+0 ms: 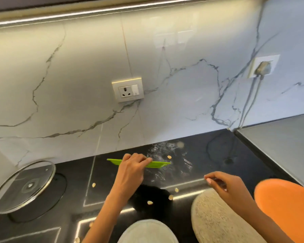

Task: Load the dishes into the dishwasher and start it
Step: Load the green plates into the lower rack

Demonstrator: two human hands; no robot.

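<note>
So the left hand (132,165) has its fingers curled over the top edge of a thin green plastic scraper (158,164), gripping it edge-down on the black countertop (209,155), right next to a whitish powdery smear (167,155) near the back wall. The right hand (226,186) is hovering above the counter off to the right, fingers loosely curled with thumb and fingertips drawn close together; can't tell if there's something tiny pinched in there, it looks like it holds nothing. Right below that hand sits a beige speckled plate (216,218), and beside it on the far right an orange plate (288,207), partly cut off by the frame edge. Another pale round dish (147,230) pokes in at the bottom middle. Small pale food scraps (170,196) are scattered over the counter between the hands and down toward the bottom edge. Over on the left a glass pot lid (25,186) leans tilted against a dark round base. The marble-look backsplash (77,85) has a wall socket (128,90) in the middle and a second socket with a plug (262,67) in it on the right. The dishwasher isn't in view.
</note>
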